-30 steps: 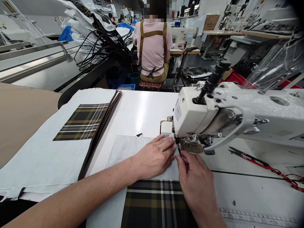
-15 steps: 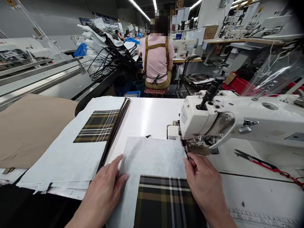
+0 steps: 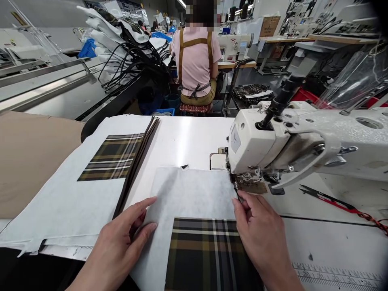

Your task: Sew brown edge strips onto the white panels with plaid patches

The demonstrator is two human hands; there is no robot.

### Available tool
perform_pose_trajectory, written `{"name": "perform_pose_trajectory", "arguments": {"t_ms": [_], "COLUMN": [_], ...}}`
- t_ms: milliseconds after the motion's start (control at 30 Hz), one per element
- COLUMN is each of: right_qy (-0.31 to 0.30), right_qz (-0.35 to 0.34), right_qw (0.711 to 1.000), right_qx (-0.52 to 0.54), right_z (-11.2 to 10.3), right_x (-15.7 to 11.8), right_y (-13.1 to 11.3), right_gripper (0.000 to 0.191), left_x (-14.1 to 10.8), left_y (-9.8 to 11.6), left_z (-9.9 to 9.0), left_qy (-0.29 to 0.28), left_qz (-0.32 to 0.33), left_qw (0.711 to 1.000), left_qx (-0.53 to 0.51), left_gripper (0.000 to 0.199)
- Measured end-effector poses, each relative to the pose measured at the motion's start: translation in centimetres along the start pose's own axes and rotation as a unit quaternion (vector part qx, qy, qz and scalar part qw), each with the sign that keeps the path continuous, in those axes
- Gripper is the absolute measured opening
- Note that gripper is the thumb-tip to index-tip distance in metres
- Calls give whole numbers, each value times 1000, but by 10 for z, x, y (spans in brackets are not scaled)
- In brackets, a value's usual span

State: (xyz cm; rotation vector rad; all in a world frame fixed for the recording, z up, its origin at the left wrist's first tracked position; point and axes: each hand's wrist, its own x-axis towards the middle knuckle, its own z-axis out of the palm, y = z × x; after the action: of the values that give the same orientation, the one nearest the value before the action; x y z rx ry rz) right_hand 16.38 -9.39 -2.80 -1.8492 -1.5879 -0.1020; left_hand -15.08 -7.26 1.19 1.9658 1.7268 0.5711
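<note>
Left hand (image 3: pixel 121 236): fingers spread, gripping nothing, by the panel's left margin. Right hand (image 3: pixel 262 228): thumb and forefinger pinching the edge. White panel with plaid patch (image 3: pixel 194 192): between both hands. Sewing machine (image 3: pixel 253 141): just beyond right fingertips. Care: cloth flat, edge straight, fingertips clear.

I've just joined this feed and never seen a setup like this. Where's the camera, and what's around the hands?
There is no robot: one head-worn camera looks forward and down at a person's bare hands. On the white table, the right hand pinches the right edge of a white sheet beside the sewing machine. The left hand is open by the sheet's left edge. The sheet bears a plaid patch. Similar pieces lie stacked to the left; red-and-black scissors lie right.
</note>
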Motion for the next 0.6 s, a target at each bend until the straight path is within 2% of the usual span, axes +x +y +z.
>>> {"name": "perform_pose_trajectory", "arguments": {"t_ms": [200, 400, 600], "right_qy": [6, 9, 0], "right_qz": [-15, -21, -11], "right_qw": [1000, 1000, 1000], "right_qx": [-13, -20, -13], "right_z": [-1, -2, -1], "right_x": [0, 2, 0], "right_y": [-2, -4, -1], "right_gripper": [45, 45, 42], "left_x": [9, 17, 31], "left_y": [4, -1, 5], "left_z": [-1, 2, 1], "left_qy": [14, 13, 23], "left_qz": [5, -24, -48], "left_qw": [1000, 1000, 999], "left_qx": [6, -12, -12], "left_gripper": [54, 56, 57]}}
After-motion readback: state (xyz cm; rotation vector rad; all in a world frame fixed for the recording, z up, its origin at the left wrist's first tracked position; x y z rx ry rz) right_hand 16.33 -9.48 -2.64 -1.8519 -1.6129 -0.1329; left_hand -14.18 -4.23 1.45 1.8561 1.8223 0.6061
